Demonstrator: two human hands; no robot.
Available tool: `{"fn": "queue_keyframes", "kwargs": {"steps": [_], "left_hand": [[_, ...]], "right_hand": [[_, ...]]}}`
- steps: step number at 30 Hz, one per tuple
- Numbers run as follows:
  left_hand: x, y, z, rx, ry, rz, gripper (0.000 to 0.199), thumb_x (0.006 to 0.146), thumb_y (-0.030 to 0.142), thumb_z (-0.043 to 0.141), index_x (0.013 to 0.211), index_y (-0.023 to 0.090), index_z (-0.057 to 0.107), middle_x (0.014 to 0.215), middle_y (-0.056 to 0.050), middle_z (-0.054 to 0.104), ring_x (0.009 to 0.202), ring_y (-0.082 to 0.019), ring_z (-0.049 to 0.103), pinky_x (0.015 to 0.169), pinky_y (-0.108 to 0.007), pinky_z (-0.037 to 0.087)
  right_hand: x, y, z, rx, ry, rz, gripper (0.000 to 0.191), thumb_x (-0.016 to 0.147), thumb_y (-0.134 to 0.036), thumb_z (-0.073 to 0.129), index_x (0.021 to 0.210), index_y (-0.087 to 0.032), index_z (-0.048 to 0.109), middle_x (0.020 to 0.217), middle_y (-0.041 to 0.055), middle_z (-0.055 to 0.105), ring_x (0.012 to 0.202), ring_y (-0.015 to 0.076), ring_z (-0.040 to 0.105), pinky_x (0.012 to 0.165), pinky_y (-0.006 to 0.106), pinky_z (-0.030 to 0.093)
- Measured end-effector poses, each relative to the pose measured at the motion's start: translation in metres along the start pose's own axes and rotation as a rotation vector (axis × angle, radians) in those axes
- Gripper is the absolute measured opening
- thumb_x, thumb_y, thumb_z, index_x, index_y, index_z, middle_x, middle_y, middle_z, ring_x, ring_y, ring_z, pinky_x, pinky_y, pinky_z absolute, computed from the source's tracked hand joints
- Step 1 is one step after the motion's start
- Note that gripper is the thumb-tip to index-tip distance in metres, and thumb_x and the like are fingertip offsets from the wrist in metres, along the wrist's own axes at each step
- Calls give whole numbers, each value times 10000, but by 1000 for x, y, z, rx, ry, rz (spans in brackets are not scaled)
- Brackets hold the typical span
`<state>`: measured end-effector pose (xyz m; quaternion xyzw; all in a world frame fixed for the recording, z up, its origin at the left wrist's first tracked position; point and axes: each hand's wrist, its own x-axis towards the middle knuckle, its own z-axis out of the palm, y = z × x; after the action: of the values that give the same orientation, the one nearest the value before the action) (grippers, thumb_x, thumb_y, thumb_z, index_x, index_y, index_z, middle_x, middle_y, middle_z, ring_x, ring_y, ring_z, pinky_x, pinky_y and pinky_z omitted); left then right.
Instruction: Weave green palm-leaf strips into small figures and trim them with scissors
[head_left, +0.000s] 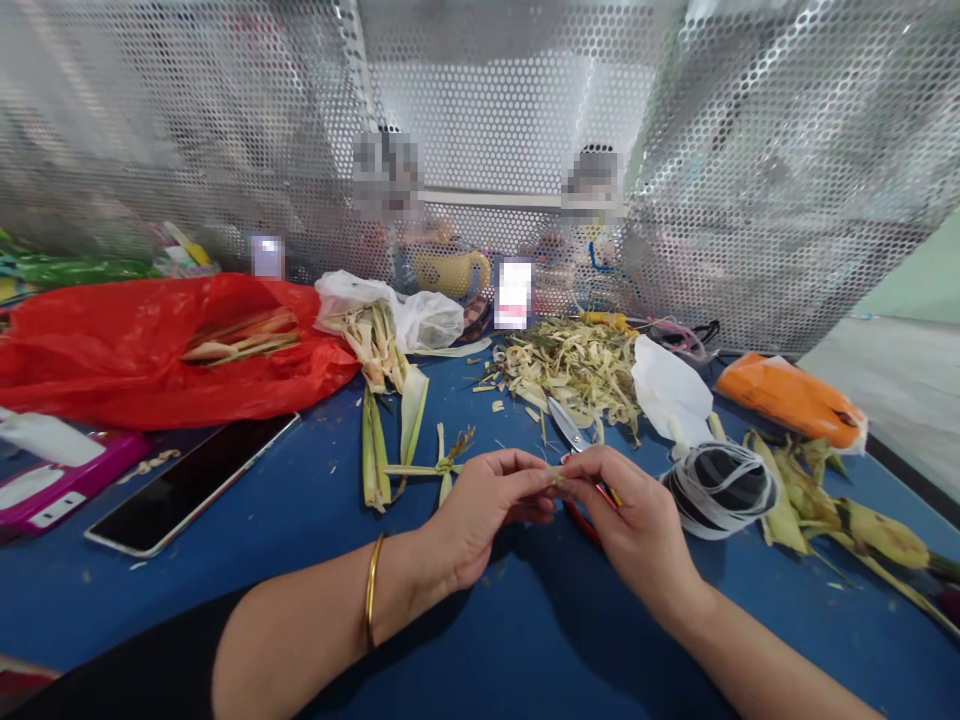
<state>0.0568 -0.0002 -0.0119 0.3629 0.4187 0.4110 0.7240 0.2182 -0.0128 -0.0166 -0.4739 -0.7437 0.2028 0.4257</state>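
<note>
Close together over the table, my left hand [484, 500] and my right hand [634, 525] pinch a small pale green strip of corn husk [557, 481] between their fingertips. Much of the strip is hidden by the fingers. Just left of my left hand lies a cross-shaped knotted piece of husk [442, 467]. Scissors [566, 425] with red handles rest behind and partly under my right hand, blades pointing away. Beside that hand sits a dark spool wound with white string [724, 490]. Strips of green husk [375, 460] lie behind the knotted piece.
Husk scraps [585, 365] are heaped at the back. A red plastic bag [112, 350], a black phone [195, 485] and a pink power strip [75, 480] occupy the left. At right lie an orange packet [795, 400] and husks [817, 490]. Perforated metal [510, 100] borders the back.
</note>
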Motion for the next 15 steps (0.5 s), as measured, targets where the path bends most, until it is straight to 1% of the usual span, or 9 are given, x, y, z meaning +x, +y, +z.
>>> {"fn": "queue_keyframes", "kwargs": {"steps": [5,8,12,15], "left_hand": [[0,-2,0,145,30,136,173,700,291,713,768,137,672,703,-15,660,631,-105,595,655,-229,488],[1,-1,0,206,40,194,160,701,293,709,763,147,685,683,-3,663,640,-111,601,650,-222,491],[0,1,1,260,30,218,140,709,284,693,757,153,691,679,-5,677,645,-122,616,638,-221,499],[0,2,1,296,33,224,127,715,274,680,747,150,685,667,-6,676,644,-127,623,635,-222,503]], "right_hand": [[-1,-2,1,88,35,0,91,886,-204,542,820,-211,604,862,24,657,827,156,614,751,261,477],[-2,-2,2,118,50,35,89,880,-228,557,809,-205,605,825,22,654,787,153,616,719,258,484],[-3,-4,3,133,51,94,84,877,-251,557,831,-198,603,780,18,645,726,144,617,673,251,492],[-3,-4,4,159,66,109,71,865,-236,562,919,-196,585,798,20,656,736,143,631,680,246,502]]}}
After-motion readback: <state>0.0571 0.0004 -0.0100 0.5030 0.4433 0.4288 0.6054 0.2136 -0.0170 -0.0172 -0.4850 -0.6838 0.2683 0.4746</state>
